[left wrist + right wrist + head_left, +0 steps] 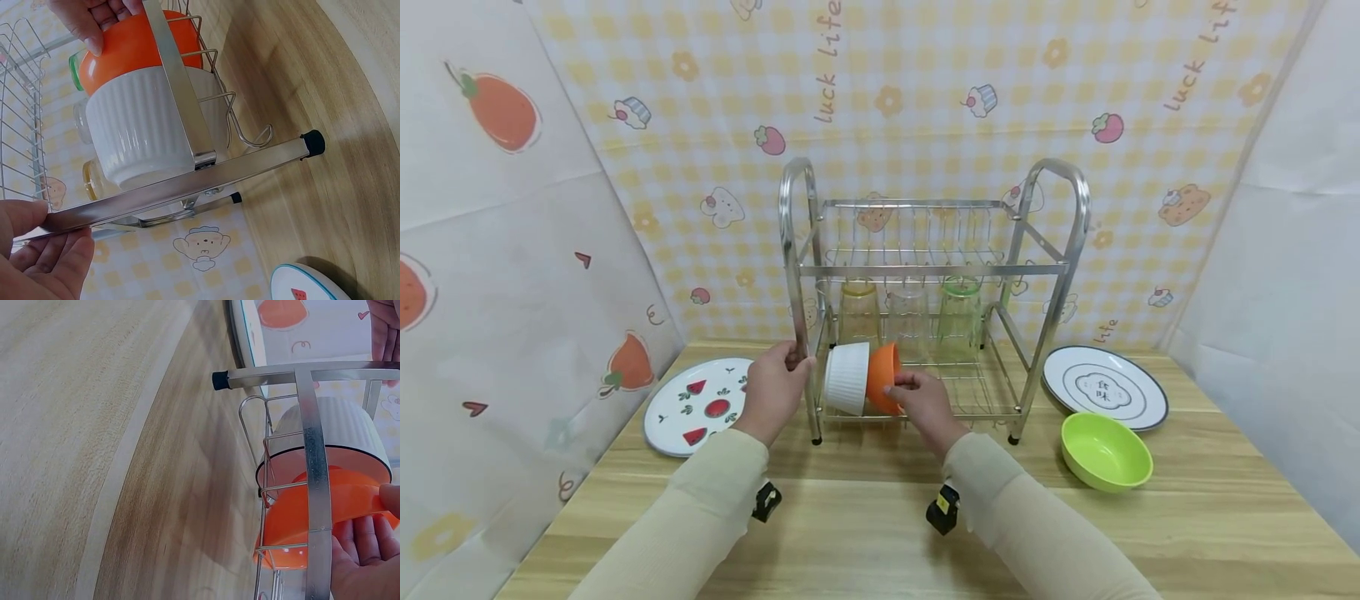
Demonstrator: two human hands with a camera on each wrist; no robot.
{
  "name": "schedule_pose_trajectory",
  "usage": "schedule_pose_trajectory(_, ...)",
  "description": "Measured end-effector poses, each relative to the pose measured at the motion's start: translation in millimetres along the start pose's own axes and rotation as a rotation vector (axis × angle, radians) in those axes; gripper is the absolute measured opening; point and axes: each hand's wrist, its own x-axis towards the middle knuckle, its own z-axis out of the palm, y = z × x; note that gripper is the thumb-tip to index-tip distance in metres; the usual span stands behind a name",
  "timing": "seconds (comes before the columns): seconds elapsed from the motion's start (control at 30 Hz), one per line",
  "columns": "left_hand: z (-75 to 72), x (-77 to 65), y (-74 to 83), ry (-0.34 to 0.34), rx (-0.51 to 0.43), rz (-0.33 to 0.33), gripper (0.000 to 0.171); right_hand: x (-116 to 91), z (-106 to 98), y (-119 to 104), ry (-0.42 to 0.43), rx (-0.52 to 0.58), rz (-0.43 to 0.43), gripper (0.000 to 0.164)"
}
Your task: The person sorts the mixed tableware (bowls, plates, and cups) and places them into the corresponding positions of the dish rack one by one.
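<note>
A two-tier metal dish rack [934,271] stands on the wooden table. My left hand [772,392] grips its front left post, thumb on one side and fingers on the other. On the lower tier a white ribbed bowl [847,379] lies tipped on its side, mouth facing right. Beside it is an orange bowl [882,379], also on its side. The right hand [928,408] pinches the orange bowl's rim between thumb and fingers. In the right wrist view, the orange bowl's base [325,475] reaches into the white bowl's mouth.
Several glasses, among them a yellowish glass [859,312] and a green glass [959,317], stand behind the bowls on the lower tier. A fruit-patterned plate [673,408] lies left of the rack. To the right are a white plate with dark lettering [1075,371] and a lime-green bowl [1107,454].
</note>
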Motion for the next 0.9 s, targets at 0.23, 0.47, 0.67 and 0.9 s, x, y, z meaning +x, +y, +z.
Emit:
schedule_pose_trajectory(0.23, 0.4, -0.7, 0.7, -0.009, 0.000, -0.009, 0.027, -3, -2, -1, 0.009, -0.001, -0.016, 0.025)
schedule_pose_trajectory(0.47, -0.7, -0.3, -2.8, -0.014, -0.024, -0.028, 0.033, -8, -6, 1, 0.016, -0.012, -0.049, 0.026)
schedule_pose_trajectory(0.67, -1.3, -1.4, -8.0, -0.009, -0.027, -0.013, 0.033, -15, -8, -1, 0.034, -0.057, -0.097, 0.026)
schedule_pose_trajectory(0.9, -4.3, -6.5, -8.7, -0.028, -0.017, -0.009, 0.037, -27, -17, -1, 0.032, -0.101, -0.212, 0.029)
